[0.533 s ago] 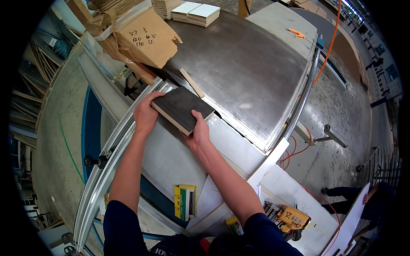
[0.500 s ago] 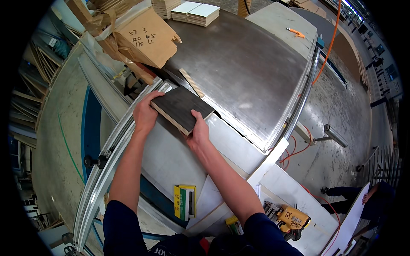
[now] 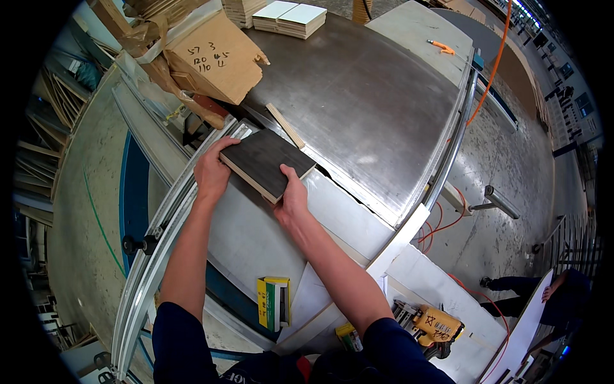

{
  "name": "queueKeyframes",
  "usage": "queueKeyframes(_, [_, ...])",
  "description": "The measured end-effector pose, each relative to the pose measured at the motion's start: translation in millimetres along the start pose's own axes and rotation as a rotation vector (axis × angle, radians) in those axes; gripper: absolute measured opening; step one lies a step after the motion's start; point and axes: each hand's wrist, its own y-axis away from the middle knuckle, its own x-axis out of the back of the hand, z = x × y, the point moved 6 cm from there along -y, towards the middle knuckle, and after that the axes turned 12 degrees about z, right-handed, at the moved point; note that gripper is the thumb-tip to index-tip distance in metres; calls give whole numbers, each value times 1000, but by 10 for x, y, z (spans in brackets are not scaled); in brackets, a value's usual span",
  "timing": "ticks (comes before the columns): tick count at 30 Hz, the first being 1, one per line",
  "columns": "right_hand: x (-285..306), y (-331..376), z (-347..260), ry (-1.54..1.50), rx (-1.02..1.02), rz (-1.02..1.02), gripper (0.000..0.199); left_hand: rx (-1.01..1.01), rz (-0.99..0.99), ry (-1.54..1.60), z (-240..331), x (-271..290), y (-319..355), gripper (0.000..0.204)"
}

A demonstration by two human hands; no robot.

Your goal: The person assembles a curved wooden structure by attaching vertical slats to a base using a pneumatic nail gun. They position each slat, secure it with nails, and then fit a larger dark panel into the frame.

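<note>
Between my two hands is a dark-faced wooden board (image 3: 268,161) with pale raw edges, lying flat over the machine table. My left hand (image 3: 212,169) grips its left end, thumb along the upper edge. My right hand (image 3: 292,195) holds the near right corner, thumb on the dark face and fingers underneath, mostly hidden. Just beyond the board, a thin wooden strip (image 3: 285,125) lies on the dark metal table (image 3: 371,96).
A cardboard guard (image 3: 214,67) stands at the far left near stacked white-topped panels (image 3: 289,19). An orange air gun (image 3: 441,47) lies far right. Near me are a yellow-green box (image 3: 274,303) and a yellow nail gun (image 3: 436,325). At right, a person (image 3: 563,297) holds a white panel.
The view has shifted slightly. Both hands keep their hold on the board, which sits nearly where it was.
</note>
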Motion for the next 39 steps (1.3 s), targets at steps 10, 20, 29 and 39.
queueKeyframes(10, [-6,-48,21,10,6,-27,45,3,3,-25,-30,6,-13,39])
queueKeyframes(20, [-24,-63,46,-15,-1,-46,48,0,-3,-25,-24,11,-17,40])
queueKeyframes(29, [-59,5,29,-5,-28,-36,47,45,-11,-6,-90,-2,-40,41])
queueKeyframes(39, [-72,67,10,-6,-26,-30,47,13,-7,-31,-17,45,-54,37])
